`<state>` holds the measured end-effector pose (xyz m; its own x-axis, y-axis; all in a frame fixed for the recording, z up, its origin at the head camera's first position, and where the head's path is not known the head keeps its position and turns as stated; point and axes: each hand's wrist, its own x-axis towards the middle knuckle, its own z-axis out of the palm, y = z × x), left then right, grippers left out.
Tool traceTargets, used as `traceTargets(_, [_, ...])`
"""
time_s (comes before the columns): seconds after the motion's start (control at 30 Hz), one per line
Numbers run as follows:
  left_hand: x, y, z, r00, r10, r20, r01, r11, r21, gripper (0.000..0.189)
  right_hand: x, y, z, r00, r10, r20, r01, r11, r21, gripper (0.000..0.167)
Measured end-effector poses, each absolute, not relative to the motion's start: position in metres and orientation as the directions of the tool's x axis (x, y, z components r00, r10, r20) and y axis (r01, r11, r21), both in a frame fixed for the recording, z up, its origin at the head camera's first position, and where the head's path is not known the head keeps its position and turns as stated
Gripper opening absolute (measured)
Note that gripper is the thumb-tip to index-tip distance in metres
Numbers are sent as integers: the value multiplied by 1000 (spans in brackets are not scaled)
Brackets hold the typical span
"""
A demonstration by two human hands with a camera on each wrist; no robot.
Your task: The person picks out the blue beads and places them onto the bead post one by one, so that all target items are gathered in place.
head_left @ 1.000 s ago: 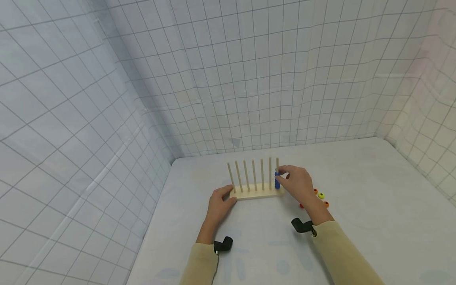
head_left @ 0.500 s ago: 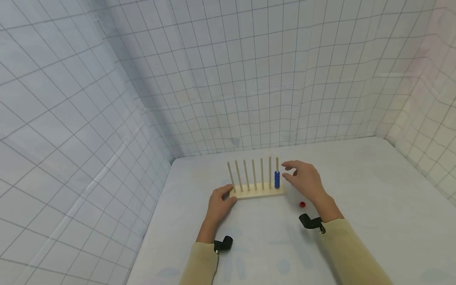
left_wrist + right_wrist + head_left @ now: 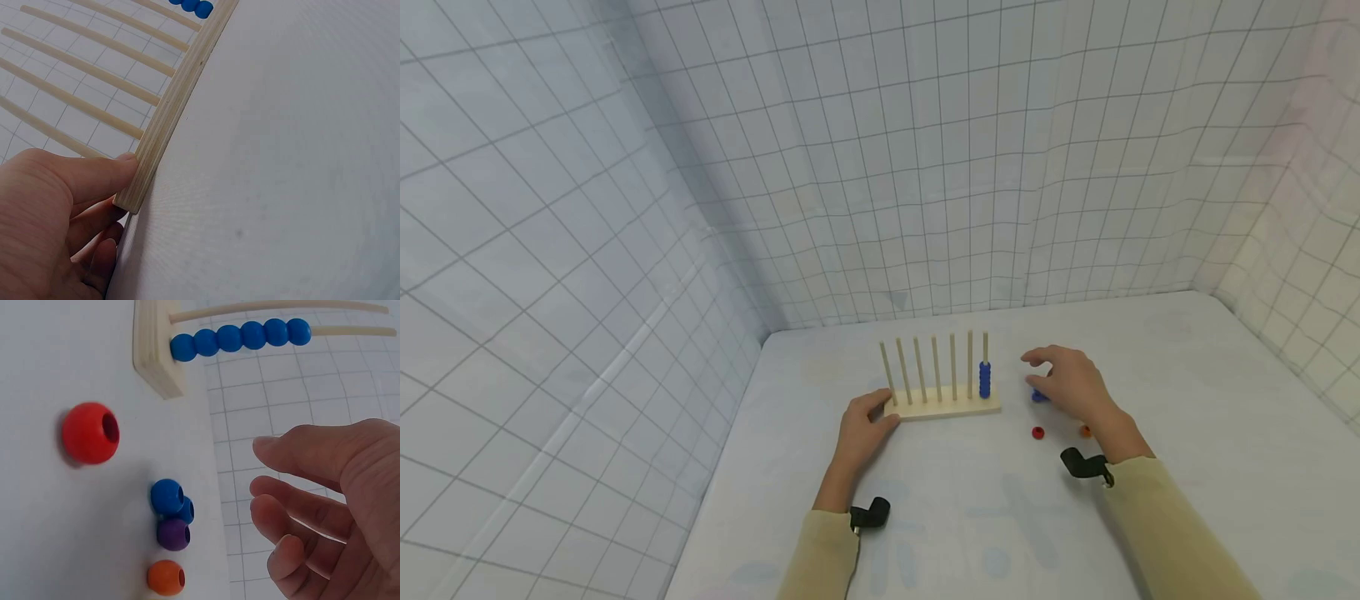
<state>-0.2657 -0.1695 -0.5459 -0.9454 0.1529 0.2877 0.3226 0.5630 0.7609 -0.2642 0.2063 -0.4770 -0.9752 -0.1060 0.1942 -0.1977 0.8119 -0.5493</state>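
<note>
A pale wooden peg rack [image 3: 943,406] stands on the table with a row of upright pegs. Several blue beads [image 3: 241,339] are stacked on its rightmost peg; the other pegs are bare. My left hand [image 3: 863,429] pinches the left end of its base, the thumb [image 3: 109,175] on the front edge and fingers behind. To the right of the rack, my right hand [image 3: 1070,383] hovers with thumb and fingers apart, holding nothing. Near it lie two loose blue beads [image 3: 166,497], a purple bead [image 3: 172,534] touching them, and an orange bead [image 3: 165,578].
A red bead [image 3: 87,433] lies on the white table [image 3: 955,500], nearer to me than the blue ones. White grid-patterned curtains [image 3: 880,167] rise behind the table and along both sides. A black wrist camera [image 3: 1084,463] sits at the right sleeve.
My right hand has let go at the top of the blue bead stack and moved right, over the loose beads. My left hand has stayed on the rack's end.
</note>
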Motion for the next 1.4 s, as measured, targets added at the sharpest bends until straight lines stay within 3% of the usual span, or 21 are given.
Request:
traceTargets(0.2, [-265, -171, -545, -946, 153, 286, 322, 547, 773, 47, -265, 218, -481, -986, -128, 108, -167, 804, -570, 36])
traceTargets(0.53, [-265, -170, -543, -949, 158, 274, 315, 543, 778, 47, -265, 225, -491, -978, -197, 70, -206, 856, -475, 32])
traceTargets(1.4, [-264, -169, -545, -953, 146, 264, 299, 571, 764, 48, -270, 218, -499, -961, -260, 97, -276, 866, -417, 16])
